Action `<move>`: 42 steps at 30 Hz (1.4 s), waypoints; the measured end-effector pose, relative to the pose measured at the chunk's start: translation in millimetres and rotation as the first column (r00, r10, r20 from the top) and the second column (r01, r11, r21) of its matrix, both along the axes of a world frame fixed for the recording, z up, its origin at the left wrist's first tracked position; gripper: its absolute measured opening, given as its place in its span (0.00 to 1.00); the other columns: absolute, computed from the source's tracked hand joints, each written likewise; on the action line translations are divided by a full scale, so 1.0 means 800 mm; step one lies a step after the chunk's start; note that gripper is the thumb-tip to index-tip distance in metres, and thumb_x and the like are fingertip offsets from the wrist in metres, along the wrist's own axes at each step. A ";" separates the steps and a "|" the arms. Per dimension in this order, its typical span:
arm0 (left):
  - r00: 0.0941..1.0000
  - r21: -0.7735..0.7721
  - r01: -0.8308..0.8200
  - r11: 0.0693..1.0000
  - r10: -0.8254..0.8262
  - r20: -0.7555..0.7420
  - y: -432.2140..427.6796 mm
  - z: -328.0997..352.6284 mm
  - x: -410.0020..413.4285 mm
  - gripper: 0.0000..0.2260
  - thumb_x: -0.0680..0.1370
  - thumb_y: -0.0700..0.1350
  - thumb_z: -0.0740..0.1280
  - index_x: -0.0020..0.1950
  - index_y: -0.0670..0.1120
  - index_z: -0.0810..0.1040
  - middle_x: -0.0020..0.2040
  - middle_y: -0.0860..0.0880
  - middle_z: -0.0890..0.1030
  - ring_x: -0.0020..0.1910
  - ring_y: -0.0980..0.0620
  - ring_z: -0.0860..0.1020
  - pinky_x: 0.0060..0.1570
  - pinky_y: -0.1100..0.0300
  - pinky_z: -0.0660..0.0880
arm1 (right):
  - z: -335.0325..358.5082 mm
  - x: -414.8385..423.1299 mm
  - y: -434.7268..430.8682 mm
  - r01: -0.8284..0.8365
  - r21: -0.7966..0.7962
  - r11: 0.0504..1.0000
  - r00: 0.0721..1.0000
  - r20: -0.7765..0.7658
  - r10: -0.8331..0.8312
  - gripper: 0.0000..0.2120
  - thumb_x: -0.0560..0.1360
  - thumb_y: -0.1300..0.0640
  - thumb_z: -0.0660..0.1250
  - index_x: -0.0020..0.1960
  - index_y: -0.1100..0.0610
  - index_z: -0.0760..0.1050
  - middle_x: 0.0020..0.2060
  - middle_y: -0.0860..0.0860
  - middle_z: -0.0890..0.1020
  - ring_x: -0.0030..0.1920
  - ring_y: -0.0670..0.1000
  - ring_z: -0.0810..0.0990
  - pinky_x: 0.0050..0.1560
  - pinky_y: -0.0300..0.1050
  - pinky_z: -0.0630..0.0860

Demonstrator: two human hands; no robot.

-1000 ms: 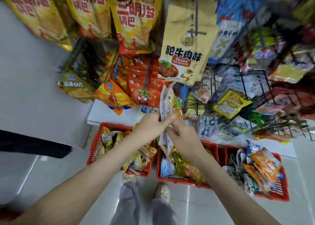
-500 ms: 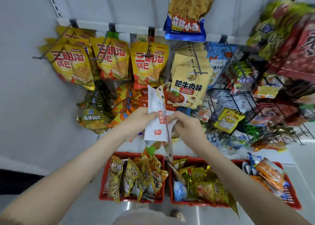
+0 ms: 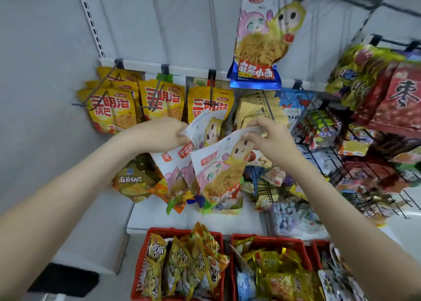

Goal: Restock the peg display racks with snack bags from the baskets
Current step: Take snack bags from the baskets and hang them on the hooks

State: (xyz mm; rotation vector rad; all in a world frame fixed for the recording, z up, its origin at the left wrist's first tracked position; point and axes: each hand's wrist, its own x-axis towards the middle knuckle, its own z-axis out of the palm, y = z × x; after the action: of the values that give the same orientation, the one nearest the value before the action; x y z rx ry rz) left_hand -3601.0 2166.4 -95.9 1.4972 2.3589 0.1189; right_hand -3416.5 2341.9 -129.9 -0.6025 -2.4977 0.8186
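1. Head view, centre of the frame: a person's two bare arms reach up in front of the peg rack. Between the hands is a small fan of white noodle-snack bags (image 3: 180, 175) printed with cartoon figures.
2. The left hand (image 3: 159, 133) has its grip curled round the upper left corner of the bags at the back of the fan.
3. The right hand (image 3: 271, 141) pinches the top edge of the front bag (image 3: 221, 173) between thumb and fingertips. That bag tilts down to the left and overlaps the others.
4. Top centre, a matching bag (image 3: 262, 38) hangs alone on a peg, well above the hands.
5. Upper left, yellow cracker bags (image 3: 109, 109) hang in rows from pegs on the white rail (image 3: 148, 64).
6. Along the bottom edge, a left red basket (image 3: 140, 264) and a middle red basket (image 3: 273, 238) sit on the floor side by side, both heaped with yellow snack packets. They lie just below the white base shelf (image 3: 159, 221).
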 end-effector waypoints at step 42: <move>0.786 0.595 0.047 0.802 0.338 -0.518 0.073 0.143 -0.002 0.12 0.82 0.46 0.58 0.62 0.51 0.78 0.57 0.49 0.81 0.60 0.46 0.73 0.58 0.55 0.60 | 0.158 -0.032 0.141 0.004 -0.450 0.893 0.775 -0.563 -0.288 0.04 0.75 0.54 0.68 0.42 0.49 0.75 0.40 0.55 0.81 0.40 0.56 0.80 0.46 0.63 0.78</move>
State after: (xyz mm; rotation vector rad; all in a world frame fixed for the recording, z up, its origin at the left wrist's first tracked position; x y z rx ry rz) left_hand -3602.7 2225.1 18.3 1.8043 3.1823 0.5244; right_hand -3442.2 2454.7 -3.8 -0.5460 -1.6508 1.2759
